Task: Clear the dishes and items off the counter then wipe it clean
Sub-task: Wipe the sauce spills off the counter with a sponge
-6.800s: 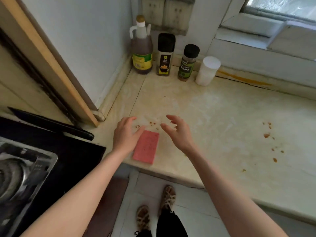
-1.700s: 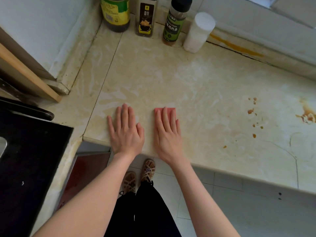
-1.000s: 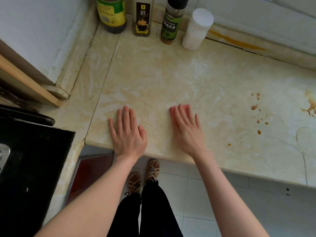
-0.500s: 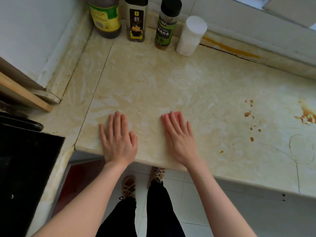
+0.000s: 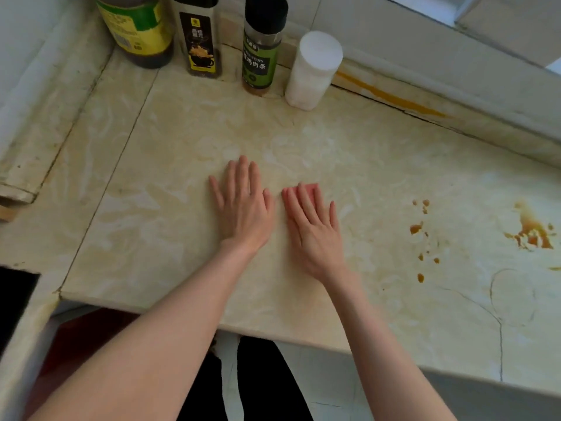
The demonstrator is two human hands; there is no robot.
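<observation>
Left hand (image 5: 243, 211) flat, right hand (image 5: 314, 229) flat on pink rectangular sponge (image 5: 311, 187), mid beige marble counter (image 5: 182, 141); brown splatter stains (image 5: 531, 233) rightward.

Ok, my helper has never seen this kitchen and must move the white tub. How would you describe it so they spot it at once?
Look to the back of the counter, where a row of bottles lines the wall. The white tub stands at the row's right end, next to the green-labelled jar. It alone is plain white with no label.
</observation>
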